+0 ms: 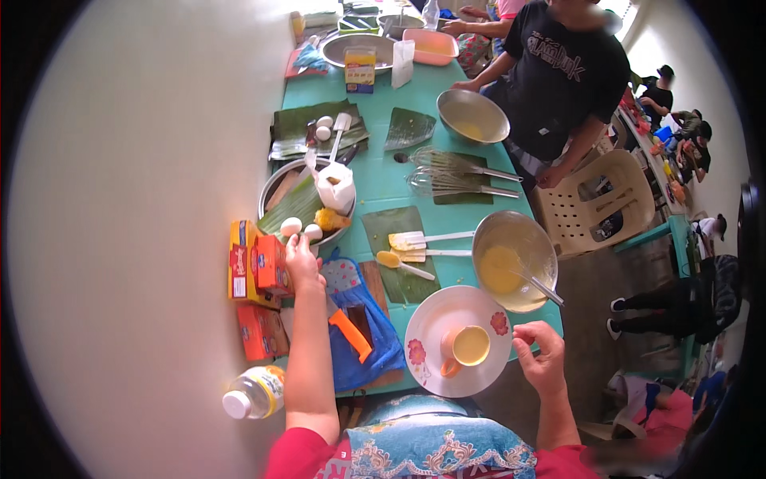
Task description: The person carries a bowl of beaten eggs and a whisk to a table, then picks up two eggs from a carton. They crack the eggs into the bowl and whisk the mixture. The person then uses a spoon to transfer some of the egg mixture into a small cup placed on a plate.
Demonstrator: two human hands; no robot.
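Note:
My left hand (305,266) reaches to the near rim of a metal basin (264,194), its fingertips at two white eggs (291,226); whether it grips one, I cannot tell. Banana leaf pieces and a crumpled white bag (335,190) also lie in that basin. My right hand (541,358) is raised with bent fingers, holding nothing, just right of a white floral plate (434,317). On the plate stands an orange cup (471,346) filled with yellow liquid. Beyond it, a metal bowl (526,233) holds yellow batter and a whisk (541,286).
Spatulas (413,240) and a spoon (389,259) lie on a banana leaf. Whisks (461,173) lie farther off. An orange-handled knife (350,335) rests on a blue cloth (377,353). Boxes (272,263) and a bottle (257,393) stand left. A person (562,72) stands at the table's right.

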